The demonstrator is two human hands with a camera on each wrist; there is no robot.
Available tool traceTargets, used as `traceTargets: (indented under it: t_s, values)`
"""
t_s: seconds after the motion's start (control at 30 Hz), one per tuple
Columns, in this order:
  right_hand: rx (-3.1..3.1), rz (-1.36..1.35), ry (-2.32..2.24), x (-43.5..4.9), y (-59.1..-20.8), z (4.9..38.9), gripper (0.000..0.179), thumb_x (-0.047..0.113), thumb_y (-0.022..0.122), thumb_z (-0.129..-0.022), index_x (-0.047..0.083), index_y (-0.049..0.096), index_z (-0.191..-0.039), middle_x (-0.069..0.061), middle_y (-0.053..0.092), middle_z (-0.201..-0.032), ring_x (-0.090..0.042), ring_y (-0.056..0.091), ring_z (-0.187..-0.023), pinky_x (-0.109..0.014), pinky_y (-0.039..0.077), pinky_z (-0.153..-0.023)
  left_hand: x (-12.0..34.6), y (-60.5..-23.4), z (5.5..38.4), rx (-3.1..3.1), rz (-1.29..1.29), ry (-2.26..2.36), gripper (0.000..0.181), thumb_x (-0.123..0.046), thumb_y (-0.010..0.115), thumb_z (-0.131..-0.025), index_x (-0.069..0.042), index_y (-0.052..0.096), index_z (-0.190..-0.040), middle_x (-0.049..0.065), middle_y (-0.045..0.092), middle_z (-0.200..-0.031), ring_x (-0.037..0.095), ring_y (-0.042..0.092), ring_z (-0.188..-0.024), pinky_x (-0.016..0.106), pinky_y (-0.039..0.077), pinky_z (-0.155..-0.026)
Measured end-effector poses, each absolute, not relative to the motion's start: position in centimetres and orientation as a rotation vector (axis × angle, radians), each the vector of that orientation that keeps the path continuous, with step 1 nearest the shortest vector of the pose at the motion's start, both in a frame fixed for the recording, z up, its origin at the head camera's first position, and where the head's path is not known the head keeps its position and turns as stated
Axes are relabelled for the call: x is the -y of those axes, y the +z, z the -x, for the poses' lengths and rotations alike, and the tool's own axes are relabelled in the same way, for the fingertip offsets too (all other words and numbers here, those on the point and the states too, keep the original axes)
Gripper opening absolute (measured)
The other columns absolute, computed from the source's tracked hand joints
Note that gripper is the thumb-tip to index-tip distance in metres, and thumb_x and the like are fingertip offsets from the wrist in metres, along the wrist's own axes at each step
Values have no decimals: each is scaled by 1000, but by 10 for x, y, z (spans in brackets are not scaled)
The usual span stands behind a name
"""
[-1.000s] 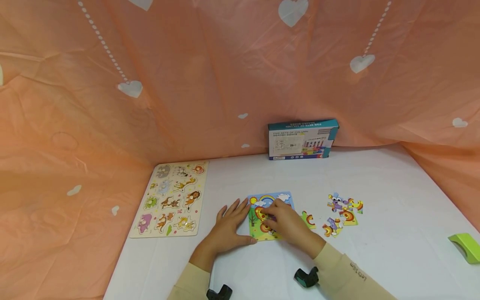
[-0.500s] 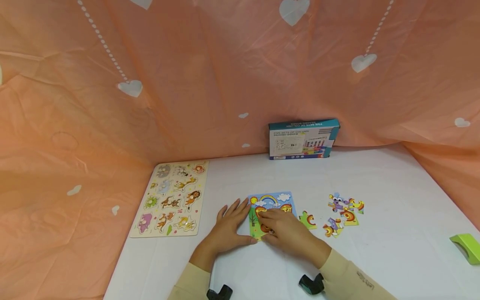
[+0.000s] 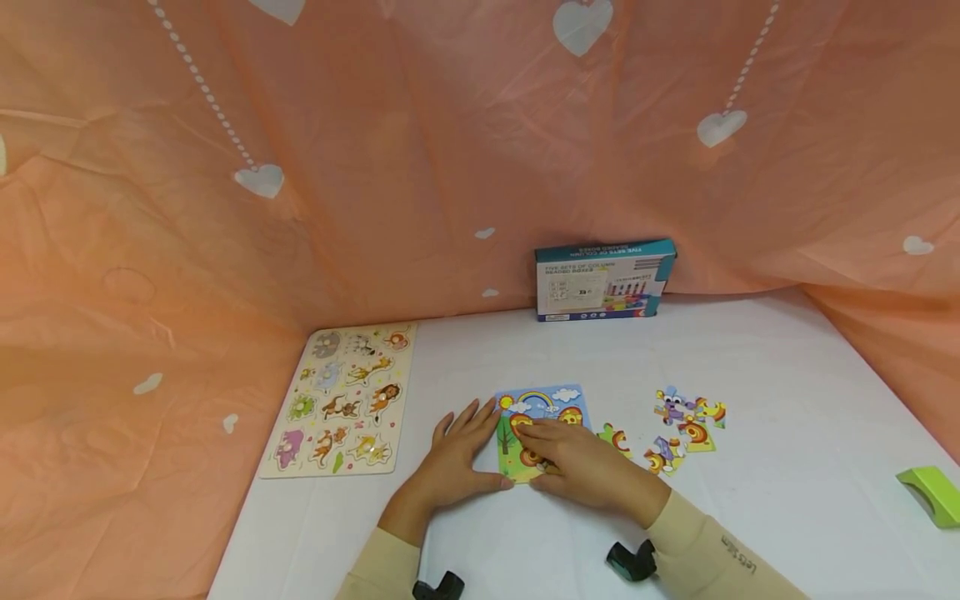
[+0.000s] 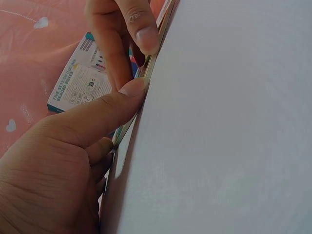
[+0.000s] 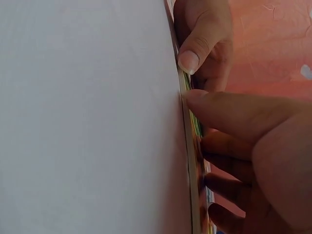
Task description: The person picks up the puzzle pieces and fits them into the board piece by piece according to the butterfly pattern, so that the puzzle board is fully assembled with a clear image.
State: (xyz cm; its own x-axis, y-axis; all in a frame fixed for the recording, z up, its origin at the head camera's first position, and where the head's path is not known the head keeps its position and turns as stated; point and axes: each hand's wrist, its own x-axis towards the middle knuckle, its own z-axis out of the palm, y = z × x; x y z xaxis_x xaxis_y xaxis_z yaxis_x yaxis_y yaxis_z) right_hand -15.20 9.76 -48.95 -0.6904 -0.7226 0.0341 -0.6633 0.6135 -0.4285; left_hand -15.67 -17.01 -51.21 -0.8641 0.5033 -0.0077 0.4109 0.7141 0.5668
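A small square picture puzzle (image 3: 540,406), with a rainbow, a sun and a tree, lies flat on the white table. My left hand (image 3: 461,458) steadies it from the left, fingers spread straight along its side and the thumb (image 4: 131,87) against its near edge. Across its lower right part lies my right hand (image 3: 585,462), fingertips pressing on the picture and the thumb (image 5: 197,96) at the near edge. That hand hides part of the picture. Just right of the puzzle is a loose green-and-red piece (image 3: 615,437), partly covered by the right hand.
Several loose puzzle pieces (image 3: 677,406) lie farther right. A wooden animal board (image 3: 337,417) is at the left and a cardboard box (image 3: 600,283) stands at the back by the orange curtain (image 3: 420,167). A green arched block (image 3: 933,493) sits at the right edge.
My right hand has gone from curled fingers over the picture to flatter fingers pressing on it, shifting slightly right and nearer. An orange-and-yellow part at the picture's right now shows. The left hand has stayed put.
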Motion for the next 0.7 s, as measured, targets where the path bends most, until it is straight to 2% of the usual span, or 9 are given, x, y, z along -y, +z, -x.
traceTargets:
  t_s: [0.23, 0.4, 0.7]
  values:
    - [-2694, 1150, -621, -98, -492, 152, 66, 34, 79, -102, 3, 58, -157, -9, 52, -164, -38, 42, -153, -62, 36, -121, 169, -510, 155, -2755, -738, 868, 106, -54, 86, -86, -10, 39, -170, -1, 23, -179, 29, 11, -165, 60, 2, -128]
    - [-2609, 1053, -869, -103, -492, 150, 62, 34, 76, -105, 8, 59, -158, -6, 54, -163, -36, 42, -153, -62, 34, -122, 169, -510, 154, -2756, -738, 866, 106, -54, 86, -86, -10, 39, -170, 0, 24, -179, 30, 12, -165, 61, 2, -128]
    - [-2505, 878, -1270, -119, -488, 148, 52, 34, 75, -106, 10, 65, -151, -5, 61, -153, -36, 50, -146, -64, 39, -118, 170, -510, 154, -2760, -741, 875, 108, -56, 87, -85, -10, 39, -170, -1, 23, -179, 29, 12, -165, 60, 0, -128]
